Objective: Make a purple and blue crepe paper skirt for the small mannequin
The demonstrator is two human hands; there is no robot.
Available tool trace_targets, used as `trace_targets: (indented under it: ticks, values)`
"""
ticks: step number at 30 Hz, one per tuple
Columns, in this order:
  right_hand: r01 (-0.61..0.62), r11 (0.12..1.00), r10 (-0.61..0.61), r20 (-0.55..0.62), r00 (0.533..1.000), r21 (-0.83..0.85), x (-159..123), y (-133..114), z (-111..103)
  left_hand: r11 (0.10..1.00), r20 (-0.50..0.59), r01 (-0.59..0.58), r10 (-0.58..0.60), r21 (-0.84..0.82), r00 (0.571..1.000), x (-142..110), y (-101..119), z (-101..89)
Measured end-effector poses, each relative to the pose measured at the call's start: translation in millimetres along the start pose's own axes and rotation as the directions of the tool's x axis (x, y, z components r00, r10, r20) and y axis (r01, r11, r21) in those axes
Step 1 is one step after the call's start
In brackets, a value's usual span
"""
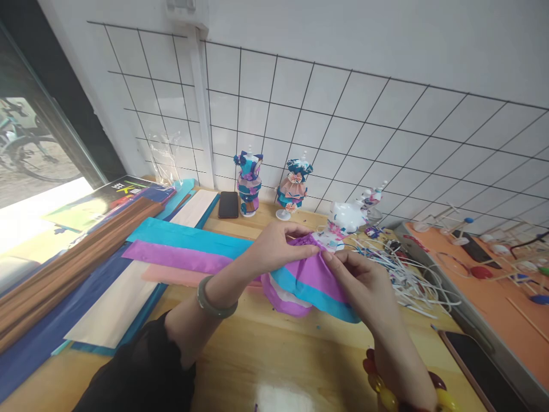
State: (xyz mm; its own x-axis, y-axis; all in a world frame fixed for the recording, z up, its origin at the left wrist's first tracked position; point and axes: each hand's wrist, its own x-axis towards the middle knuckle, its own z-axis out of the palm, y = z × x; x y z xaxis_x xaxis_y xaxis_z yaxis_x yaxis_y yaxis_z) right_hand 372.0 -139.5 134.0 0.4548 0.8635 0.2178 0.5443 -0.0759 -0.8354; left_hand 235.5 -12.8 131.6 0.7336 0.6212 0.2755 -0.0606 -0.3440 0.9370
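A small white mannequin (346,216) lies tilted, its upper end pointing away to the right. Round its lower part is a gathered crepe paper skirt (319,278) in purple and blue, with a white and purple layer beneath. My left hand (274,246) pinches the skirt's gathered upper edge between thumb and fingers. On the other side, my right hand (366,280) grips the same edge with its thumb, the other fingers curled. Blue (189,236) and purple (180,256) crepe paper strips lie behind my left wrist, above a pink strip (171,276).
Two dressed mini mannequins (249,186) stand near the wall beside a dark phone (229,205). Folded brown paper (86,252) and other sheets cover the left side. Tangled white cords (407,280) lie right of the hands, near another phone (480,366) and an orange board (484,286).
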Motion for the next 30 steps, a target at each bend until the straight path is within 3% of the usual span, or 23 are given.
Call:
trace_targets:
  ticks: [3,10,16,22,30]
  values:
    - [0.006,1.0,-0.006,0.022,1.0,0.002,-0.6,-1.4,-0.9,1.0,-0.04,0.0,0.001,0.012,0.999,0.9,0.1,0.2]
    - [0.158,0.982,-0.16,-0.008,0.987,-0.1,-5.0,-4.8,-1.5,0.999,-0.062,0.009,-0.007,0.035,0.998,1.3,1.6,-1.1]
    - [0.186,0.974,-0.189,-0.011,0.982,-0.13,-7.1,-5.0,-1.0,0.996,-0.097,-0.009,0.018,0.093,0.995,1.4,0.7,1.0]
    - [0.123,0.991,-0.125,-0.042,0.991,-0.054,-7.9,-4.1,0.7,0.997,-0.091,0.008,-0.001,0.08,0.996,0.8,2.8,1.9]
    - [0.199,0.979,-0.201,-0.07,0.977,-0.038,-6.7,-4.6,1.8,0.999,-0.074,-0.005,0.007,0.037,0.997,0.7,-1.4,3.9]
